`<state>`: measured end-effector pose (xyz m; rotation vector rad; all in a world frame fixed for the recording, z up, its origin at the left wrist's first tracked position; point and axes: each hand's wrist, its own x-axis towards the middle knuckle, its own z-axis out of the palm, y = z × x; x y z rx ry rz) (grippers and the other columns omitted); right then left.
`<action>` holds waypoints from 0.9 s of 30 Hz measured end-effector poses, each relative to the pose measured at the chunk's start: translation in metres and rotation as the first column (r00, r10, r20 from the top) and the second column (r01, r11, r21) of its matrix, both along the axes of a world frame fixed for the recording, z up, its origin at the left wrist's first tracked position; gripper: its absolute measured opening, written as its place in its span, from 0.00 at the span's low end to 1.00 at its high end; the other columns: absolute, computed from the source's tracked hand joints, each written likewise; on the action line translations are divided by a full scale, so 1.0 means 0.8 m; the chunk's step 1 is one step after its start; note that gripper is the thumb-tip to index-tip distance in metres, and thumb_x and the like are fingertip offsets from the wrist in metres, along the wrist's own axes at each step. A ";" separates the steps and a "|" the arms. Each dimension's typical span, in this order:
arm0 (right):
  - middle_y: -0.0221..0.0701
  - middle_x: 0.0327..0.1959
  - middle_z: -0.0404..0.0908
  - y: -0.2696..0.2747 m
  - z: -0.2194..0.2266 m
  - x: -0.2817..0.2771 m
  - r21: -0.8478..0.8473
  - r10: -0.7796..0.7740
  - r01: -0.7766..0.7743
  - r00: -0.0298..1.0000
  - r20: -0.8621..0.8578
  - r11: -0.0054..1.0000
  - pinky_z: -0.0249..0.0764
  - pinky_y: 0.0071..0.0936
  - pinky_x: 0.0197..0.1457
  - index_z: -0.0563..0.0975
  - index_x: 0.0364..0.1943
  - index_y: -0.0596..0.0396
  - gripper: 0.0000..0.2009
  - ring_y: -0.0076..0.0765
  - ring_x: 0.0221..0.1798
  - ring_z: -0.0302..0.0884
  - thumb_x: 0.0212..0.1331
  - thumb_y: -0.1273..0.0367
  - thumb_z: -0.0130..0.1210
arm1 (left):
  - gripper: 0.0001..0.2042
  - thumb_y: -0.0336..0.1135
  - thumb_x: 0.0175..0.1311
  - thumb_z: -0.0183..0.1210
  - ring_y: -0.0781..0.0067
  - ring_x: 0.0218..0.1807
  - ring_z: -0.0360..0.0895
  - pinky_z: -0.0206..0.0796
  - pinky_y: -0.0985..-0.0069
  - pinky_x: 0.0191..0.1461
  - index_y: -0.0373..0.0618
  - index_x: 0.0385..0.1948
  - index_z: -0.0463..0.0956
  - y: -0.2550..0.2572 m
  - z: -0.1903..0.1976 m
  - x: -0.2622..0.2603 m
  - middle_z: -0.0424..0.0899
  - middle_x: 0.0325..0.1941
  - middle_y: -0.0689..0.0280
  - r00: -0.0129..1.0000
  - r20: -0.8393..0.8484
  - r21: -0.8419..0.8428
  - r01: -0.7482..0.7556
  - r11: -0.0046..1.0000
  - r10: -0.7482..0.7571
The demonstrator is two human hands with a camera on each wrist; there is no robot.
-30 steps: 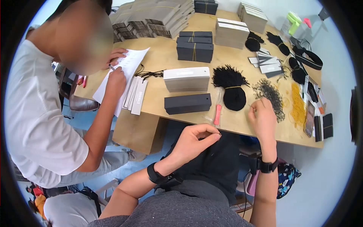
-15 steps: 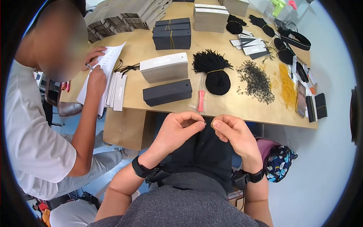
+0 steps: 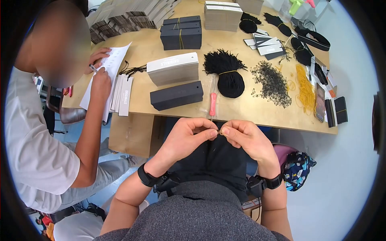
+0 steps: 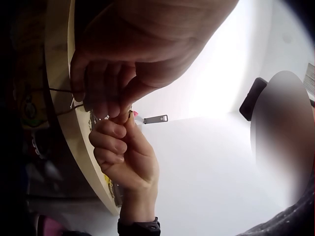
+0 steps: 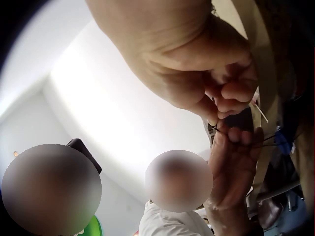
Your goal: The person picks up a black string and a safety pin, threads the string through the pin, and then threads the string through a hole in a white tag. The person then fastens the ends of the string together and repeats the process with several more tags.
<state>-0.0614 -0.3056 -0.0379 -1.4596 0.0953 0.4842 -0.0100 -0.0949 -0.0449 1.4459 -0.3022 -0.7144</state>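
My two hands meet over my lap, just below the table's front edge. My left hand pinches a thin black string between thumb and forefinger. My right hand pinches a tiny dark pin and holds it against the left fingertips. In the left wrist view the left hand is on top with the right hand curled below it. In the right wrist view the right hand touches the left hand at the pinch. The pin itself is mostly hidden by fingers.
On the table lie a pile of small dark pins, a bundle of black strings, yellow rubber bands, a pink tool, a black tag block and a white tag stack. A person at the left writes on a paper.
My right hand came back from the pin pile on the table to my left hand. The fingertips, slightly apart half a second ago, now touch.
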 end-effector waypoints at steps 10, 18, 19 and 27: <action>0.15 0.24 0.67 -0.004 0.001 0.002 -0.006 0.046 -0.047 0.996 -0.072 0.999 0.56 0.15 0.27 0.79 0.38 0.60 0.14 0.11 0.26 0.58 0.71 0.61 0.55 | 0.07 0.27 0.65 0.63 0.80 0.37 0.81 0.74 0.81 0.45 0.32 0.39 0.83 0.003 0.004 0.007 0.86 0.33 0.64 0.998 0.011 0.078 0.053 0.996 -0.054; 0.23 0.28 0.73 0.015 0.025 -0.010 -0.370 -0.036 0.128 0.968 0.246 0.920 0.67 0.22 0.33 0.80 0.40 0.60 0.08 0.22 0.28 0.70 0.64 0.69 0.60 | 0.06 0.28 0.65 0.63 0.82 0.36 0.79 0.72 0.82 0.44 0.34 0.38 0.83 0.001 -0.001 0.005 0.85 0.32 0.67 1.000 -0.030 0.036 0.009 0.999 -0.008; 0.27 0.30 0.75 0.016 0.030 -0.011 -0.496 -0.003 0.236 0.905 0.425 0.836 0.70 0.24 0.34 0.80 0.42 0.58 0.08 0.26 0.29 0.73 0.61 0.71 0.62 | 0.06 0.28 0.66 0.63 0.82 0.36 0.78 0.72 0.82 0.44 0.34 0.38 0.82 0.002 0.000 0.004 0.84 0.32 0.67 0.999 -0.041 0.024 0.002 1.000 -0.001; 0.32 0.34 0.72 0.010 0.023 -0.001 -0.584 0.260 0.270 0.700 0.665 0.765 0.74 0.34 0.38 0.79 0.38 0.54 0.09 0.41 0.38 0.75 0.53 0.73 0.65 | 0.06 0.28 0.65 0.64 0.85 0.36 0.77 0.70 0.84 0.42 0.35 0.39 0.83 0.006 0.010 0.005 0.83 0.32 0.70 0.999 -0.007 0.089 0.041 0.995 -0.040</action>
